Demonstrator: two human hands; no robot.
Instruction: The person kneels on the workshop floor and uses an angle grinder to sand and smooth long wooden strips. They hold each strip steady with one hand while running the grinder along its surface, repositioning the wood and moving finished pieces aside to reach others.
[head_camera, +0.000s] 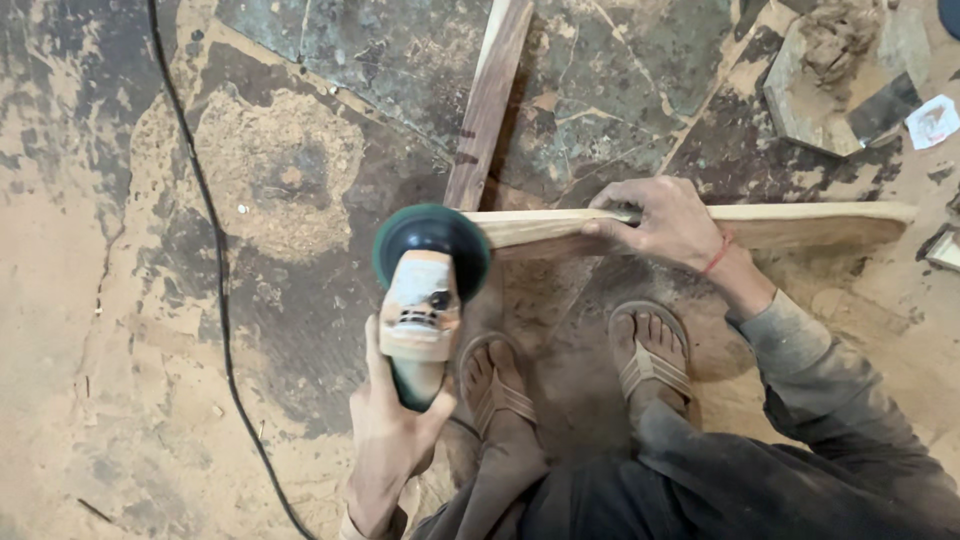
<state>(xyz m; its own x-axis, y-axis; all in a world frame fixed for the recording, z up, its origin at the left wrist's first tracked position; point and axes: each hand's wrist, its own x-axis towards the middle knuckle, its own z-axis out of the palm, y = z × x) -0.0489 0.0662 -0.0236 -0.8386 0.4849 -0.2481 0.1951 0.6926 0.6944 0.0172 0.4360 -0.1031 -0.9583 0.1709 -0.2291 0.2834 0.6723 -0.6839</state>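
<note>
Hands: left (385, 430) grips dusty angle grinder (425, 300), right (665, 220) steadies pale plank (800, 222)

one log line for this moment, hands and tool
left hand: grips angle grinder | disc at plank end | right hand: holds plank

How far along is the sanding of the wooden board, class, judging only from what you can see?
Done: sawdust already coats the floor, so some sanding has happened. In hand: the left hand holds the angle grinder with its disc at the pale wooden board's end, while the right hand steadies the board. Left: how much of the board needs sanding cannot be told.
</note>
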